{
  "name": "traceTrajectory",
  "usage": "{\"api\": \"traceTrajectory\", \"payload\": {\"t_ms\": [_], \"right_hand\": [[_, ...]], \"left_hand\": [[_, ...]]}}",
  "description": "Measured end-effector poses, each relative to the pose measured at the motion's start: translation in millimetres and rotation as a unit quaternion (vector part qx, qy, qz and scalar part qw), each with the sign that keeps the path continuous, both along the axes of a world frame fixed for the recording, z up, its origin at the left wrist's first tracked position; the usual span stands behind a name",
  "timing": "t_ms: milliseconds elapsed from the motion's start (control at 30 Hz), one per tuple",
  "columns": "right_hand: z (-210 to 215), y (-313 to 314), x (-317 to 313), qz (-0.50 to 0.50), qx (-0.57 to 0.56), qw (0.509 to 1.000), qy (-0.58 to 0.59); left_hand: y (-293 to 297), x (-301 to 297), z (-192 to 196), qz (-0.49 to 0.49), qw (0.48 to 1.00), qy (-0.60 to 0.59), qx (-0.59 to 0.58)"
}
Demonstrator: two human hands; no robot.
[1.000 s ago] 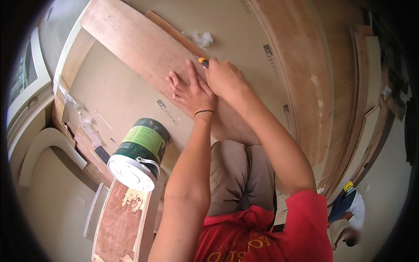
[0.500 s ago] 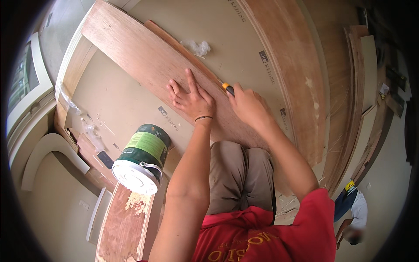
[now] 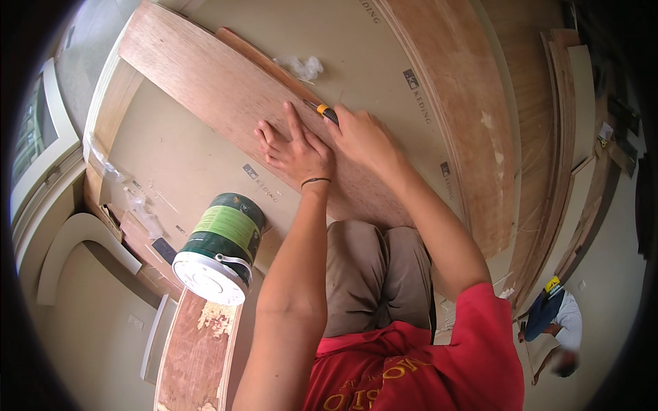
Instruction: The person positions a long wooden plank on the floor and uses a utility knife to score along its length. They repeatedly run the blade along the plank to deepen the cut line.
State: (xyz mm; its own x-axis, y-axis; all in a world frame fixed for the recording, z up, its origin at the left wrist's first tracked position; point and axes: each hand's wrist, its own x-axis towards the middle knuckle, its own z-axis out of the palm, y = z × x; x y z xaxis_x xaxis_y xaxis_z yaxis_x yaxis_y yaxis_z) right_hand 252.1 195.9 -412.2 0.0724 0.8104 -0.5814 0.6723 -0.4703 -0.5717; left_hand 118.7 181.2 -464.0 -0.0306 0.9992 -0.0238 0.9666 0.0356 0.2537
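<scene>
While a broad beige sheet [image 3: 192, 130] lay under most of the work, a long curved plywood panel [image 3: 473, 123] ran along its right side. Next in size, the reddish-brown board [image 3: 212, 72], the workpiece, lay slantwise across the sheet, far end at upper left, near end by the person's knees [image 3: 377, 267]. A green bucket [image 3: 226, 226] with a white lid sat left of the left forearm, apart from the board. A narrow, darker strip [image 3: 264, 61] showed along the board's right edge; whether beneath or butted beside it could not be told. Of the hands, the left hand [image 3: 301, 147] was palm down on the board, fingers spread, grasping nothing; the right hand [image 3: 367, 133] was closed around a yellow-and-black cutter [image 3: 327, 112] at the board's right edge. Crumpled clear plastic [image 3: 301, 67] lay just beyond the strip. Smallest noted: the blade [image 3: 310, 104], close to the left index fingertip, contact unresolved. Progress, judged: under way along this edge, apparently unfinished. The strip ran on past the blade toward upper left, so that stretch seemed left to do; the amount done nearer the body was unreadable.
</scene>
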Motion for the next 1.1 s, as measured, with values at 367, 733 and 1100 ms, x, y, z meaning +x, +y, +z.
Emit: {"api": "traceTrajectory", "payload": {"t_ms": [367, 733, 1100], "right_hand": [[14, 25, 21, 0.145, 0.049, 0.982, -0.111], [1, 7, 4, -0.019, 0.028, 0.999, -0.014], [-6, 8, -13, -0.060, 0.035, 0.997, 0.041]], "left_hand": [[0, 1, 2, -0.009, 1.000, 0.015, 0.006], [1, -2, 2, -0.009, 1.000, 0.005, -0.005], [1, 0, -1, -0.002, 1.000, 0.008, 0.014]]}}
